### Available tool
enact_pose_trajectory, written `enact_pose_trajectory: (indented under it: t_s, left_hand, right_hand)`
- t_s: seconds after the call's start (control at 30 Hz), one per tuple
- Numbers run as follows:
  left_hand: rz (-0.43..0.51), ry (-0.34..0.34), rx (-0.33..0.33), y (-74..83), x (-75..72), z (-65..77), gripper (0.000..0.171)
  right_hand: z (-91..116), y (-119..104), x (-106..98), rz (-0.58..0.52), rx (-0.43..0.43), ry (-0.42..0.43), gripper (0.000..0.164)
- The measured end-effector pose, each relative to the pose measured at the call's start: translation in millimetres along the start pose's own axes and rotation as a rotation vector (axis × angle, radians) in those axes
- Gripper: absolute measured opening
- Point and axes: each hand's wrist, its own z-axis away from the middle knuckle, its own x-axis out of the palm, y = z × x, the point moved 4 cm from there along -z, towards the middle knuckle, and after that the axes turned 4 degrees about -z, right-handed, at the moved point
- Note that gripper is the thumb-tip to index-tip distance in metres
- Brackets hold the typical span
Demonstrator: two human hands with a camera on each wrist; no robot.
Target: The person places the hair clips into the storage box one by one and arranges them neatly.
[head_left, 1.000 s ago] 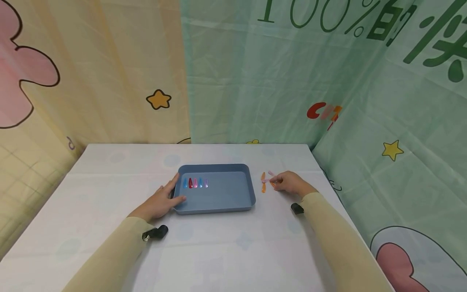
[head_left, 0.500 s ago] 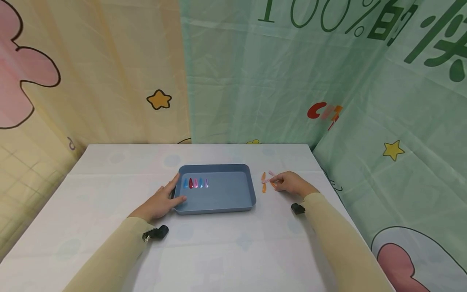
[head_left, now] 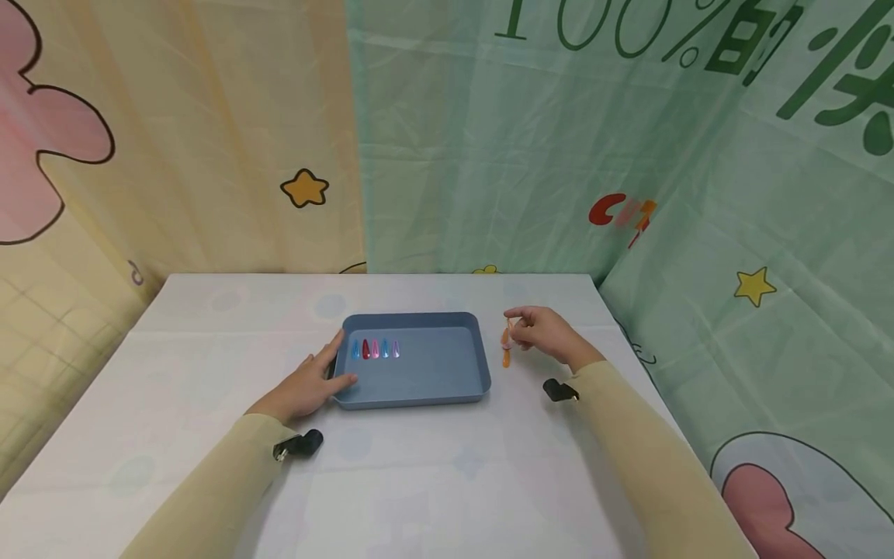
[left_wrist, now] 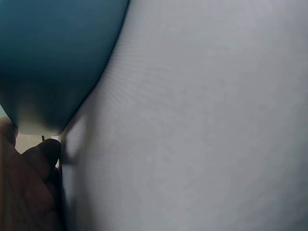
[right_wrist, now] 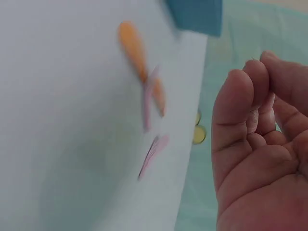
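In the head view a blue-grey tray lies on the table, with a row of several blue, red, pink and purple snap hair clips at its left. My left hand holds the tray's left side, thumb over the rim and fingers along the outside. Right of the tray, my right hand pinches an orange hair clip between thumb and index finger. In the right wrist view the fingers hide that clip. Orange clips and pink clips lie on the table beside the right hand.
The table has a white cloth. Printed curtains hang behind it and along both sides. A small dark camera sits on each wrist.
The right hand has risen from the loose clips and moved slightly left and away, with an orange hair clip now between its fingertips. The left hand and tray have stayed put.
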Motion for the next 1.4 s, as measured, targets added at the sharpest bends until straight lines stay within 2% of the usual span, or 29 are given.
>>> enact_pose_trajectory:
  t_s: [0.1, 0.23, 0.43, 0.57, 0.73, 0.93, 1.4]
  left_hand:
    - [0.001, 0.001, 0.004, -0.5, 0.4, -0.6, 0.099]
    - [-0.004, 0.004, 0.009, -0.9, 0.6, -0.7, 0.099]
    - [0.006, 0.003, -0.002, 0.5, -0.3, -0.1, 0.099]
    - [0.008, 0.002, -0.004, 1.3, -0.6, 0.1, 0.100]
    - [0.003, 0.006, -0.004, 1.3, -0.7, -0.1, 0.100]
    - [-0.006, 0.008, -0.007, -0.5, 0.2, -0.9, 0.100]
    - [0.000, 0.004, -0.008, 0.1, -0.5, -0.7, 0.101]
  right_hand:
    - [-2.5, -12.5, 7.2, -0.065, -0.027, -0.018, 0.054]
    - [-5.5, -26.9, 18.1, -0.099, -0.044, -0.040, 0.053]
    - [-10.3, -48.5, 34.5, -0.088, -0.059, -0.057, 0.051]
    - [-18.5, -59.6, 47.7, -0.078, -0.099, -0.078, 0.051]
    - [-29.7, -69.5, 68.2, -0.143, -0.126, -0.115, 0.053]
    - [-40.6, -82.7, 94.9, -0.175, -0.086, -0.110, 0.054]
    - [-61.9, -96.8, 142.9, -0.096, 0.020, -0.096, 0.048]
